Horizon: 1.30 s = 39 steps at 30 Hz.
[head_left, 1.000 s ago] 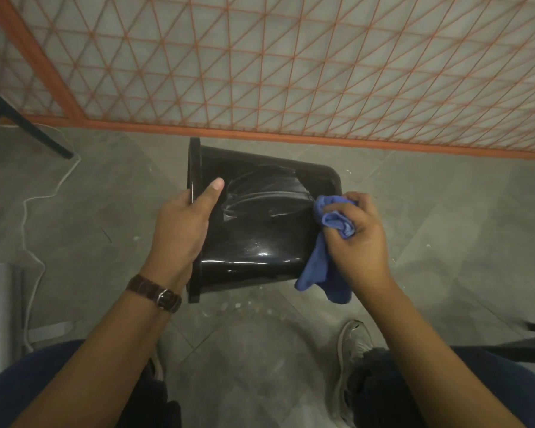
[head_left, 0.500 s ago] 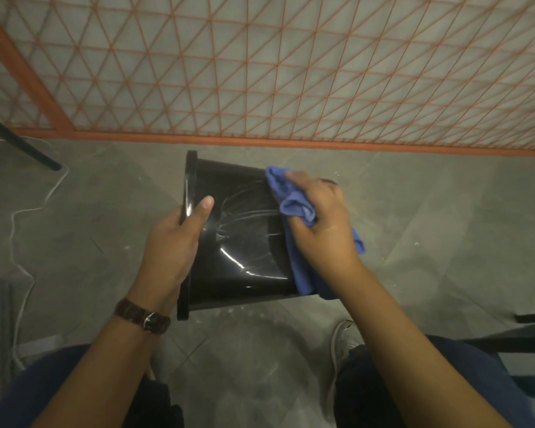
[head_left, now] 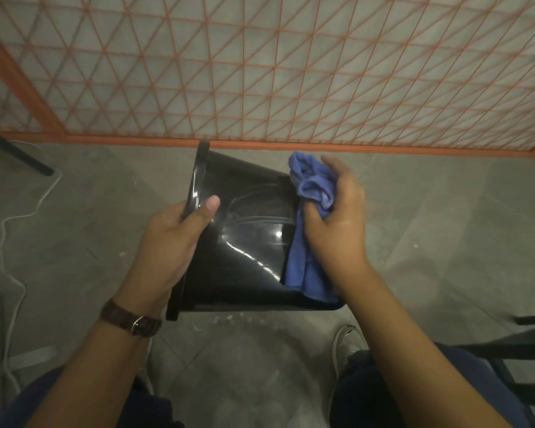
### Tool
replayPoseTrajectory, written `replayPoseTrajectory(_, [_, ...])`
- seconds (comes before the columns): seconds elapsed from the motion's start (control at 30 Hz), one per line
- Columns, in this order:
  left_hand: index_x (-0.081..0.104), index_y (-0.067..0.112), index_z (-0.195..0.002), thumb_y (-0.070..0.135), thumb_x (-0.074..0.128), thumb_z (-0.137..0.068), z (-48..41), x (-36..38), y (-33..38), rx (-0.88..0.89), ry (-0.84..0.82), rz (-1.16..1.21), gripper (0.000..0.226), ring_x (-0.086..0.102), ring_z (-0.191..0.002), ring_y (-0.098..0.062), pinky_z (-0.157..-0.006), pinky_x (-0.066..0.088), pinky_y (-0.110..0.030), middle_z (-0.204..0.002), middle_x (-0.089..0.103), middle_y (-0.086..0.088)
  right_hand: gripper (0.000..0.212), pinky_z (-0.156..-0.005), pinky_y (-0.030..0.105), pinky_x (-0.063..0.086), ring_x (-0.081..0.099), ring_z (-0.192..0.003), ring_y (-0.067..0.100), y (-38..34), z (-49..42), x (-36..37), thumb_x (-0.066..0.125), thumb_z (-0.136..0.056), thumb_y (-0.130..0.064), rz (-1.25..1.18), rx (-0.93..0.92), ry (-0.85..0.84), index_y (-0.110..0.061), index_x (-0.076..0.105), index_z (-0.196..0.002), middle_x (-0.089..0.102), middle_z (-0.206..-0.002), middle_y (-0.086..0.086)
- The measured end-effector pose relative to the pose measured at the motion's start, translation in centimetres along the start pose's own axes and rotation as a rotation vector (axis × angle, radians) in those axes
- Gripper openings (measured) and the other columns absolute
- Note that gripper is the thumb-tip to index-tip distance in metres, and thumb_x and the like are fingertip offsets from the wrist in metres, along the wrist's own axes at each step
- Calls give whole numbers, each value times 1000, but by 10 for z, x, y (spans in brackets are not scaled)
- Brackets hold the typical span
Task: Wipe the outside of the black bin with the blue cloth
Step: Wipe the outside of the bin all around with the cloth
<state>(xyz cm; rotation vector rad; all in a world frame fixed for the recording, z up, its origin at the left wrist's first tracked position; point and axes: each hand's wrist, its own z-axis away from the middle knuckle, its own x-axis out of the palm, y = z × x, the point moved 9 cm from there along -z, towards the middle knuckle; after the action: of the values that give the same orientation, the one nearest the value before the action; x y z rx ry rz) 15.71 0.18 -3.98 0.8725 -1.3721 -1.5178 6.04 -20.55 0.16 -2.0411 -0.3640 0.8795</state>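
One thin white cord (head_left: 16,215) on grey floor (head_left: 445,242). Left hand (head_left: 170,242), brown watch (head_left: 130,319) on wrist, grips rim of one shiny black bin (head_left: 247,251): smooth, round, tipped on side, held above floor. One soft crumpled blue cloth (head_left: 306,267) pressed on bin's narrow end, bunched in right hand (head_left: 337,223), fingers curled round it.

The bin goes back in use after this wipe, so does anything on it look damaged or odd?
Possibly. The bin, held on its side by the left hand, shows curved creases on its wall beside the thumb, like a dent, though they may be reflections. No crack shows. The right hand holds the cloth at its base end.
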Motion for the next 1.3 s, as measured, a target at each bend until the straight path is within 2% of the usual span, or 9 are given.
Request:
replayPoseTrajectory(0.13, [72, 24, -63, 54, 70, -65, -1, -12, -6, -31, 75, -5, 30, 62, -73, -17, -89, 50, -45, -67, 68, 4, 53, -117, 52, 14, 34, -136, 22, -17, 12, 27, 58, -80, -21, 182, -178, -277, -20, 47, -131, 45, -140, -2])
replayPoseTrajectory(0.2, [73, 28, -64, 54, 66, -65, -2, -15, -5, -33, 91, 4, 27, 63, -73, -16, -88, 50, -42, -66, 69, 7, 57, -117, 48, 5, 25, -141, 25, -13, 10, 28, 55, -80, -29, 277, -188, -338, -28, 44, -136, 38, -147, -5])
replayPoseTrajectory(0.33, [71, 19, -68, 50, 65, -70, -1, -15, -4, -25, 96, 10, 32, 62, -77, -20, -86, 49, -40, -75, 67, -4, 47, -105, 14, 31, 45, -123, 12, -12, 5, 17, 56, -81, -15, 101, -184, -288, -18, 54, -128, 49, -134, -1])
replayPoseTrajectory(0.5, [64, -5, -82, 49, 63, -69, 0, 3, -2, 28, 8, -39, 55, 59, -75, -21, -80, 48, -37, -78, 61, -13, 34, -105, 50, 38, 50, -120, 26, 13, 9, -7, 50, -79, -7, -45, 0, 110, -14, 59, -111, 54, -108, -6])
replayPoseTrajectory(0.6, [68, 3, -75, 50, 67, -69, 0, 8, -8, 23, -16, -64, 48, 63, -72, -16, -77, 49, -33, -76, 66, -9, 44, -111, 60, 25, 39, -134, 28, 18, 13, 10, 49, -81, -4, -48, 2, -1, -14, 56, -123, 54, -125, -3])
replayPoseTrajectory(0.8, [58, -13, -90, 82, 67, -46, -2, -7, -13, -11, 56, -90, 106, 56, -76, -27, -87, 50, -54, -83, 62, -23, 40, -102, 26, 42, 55, -115, 11, -13, 15, 18, 57, -74, 14, -147, -228, -179, -5, 67, -107, 58, -120, 2])
replayPoseTrajectory(0.97, [56, -14, -90, 78, 70, -50, 0, 3, -13, -42, 4, -72, 101, 56, -79, -29, -94, 44, -60, -86, 59, -15, 39, -90, 25, 46, 60, -97, 13, 6, 6, -10, 52, -71, 16, -171, -83, 86, -12, 67, -92, 62, -99, 1])
replayPoseTrajectory(1.13, [55, -16, -89, 59, 68, -60, 3, 6, -7, -7, 36, -32, 81, 55, -77, -27, -84, 50, -50, -81, 57, -16, 54, -108, 24, 36, 44, -125, 13, -8, 13, 21, 50, -76, 7, -65, -128, -200, -11, 55, -127, 45, -134, 2])
replayPoseTrajectory(1.3, [56, -15, -91, 65, 68, -66, 2, -6, -6, 5, 67, -80, 85, 56, -77, -27, -85, 50, -53, -83, 59, -17, 29, -98, 32, 45, 58, -108, 17, -18, 7, 8, 53, -72, 3, -119, -262, -127, -6, 69, -95, 61, -112, 5])
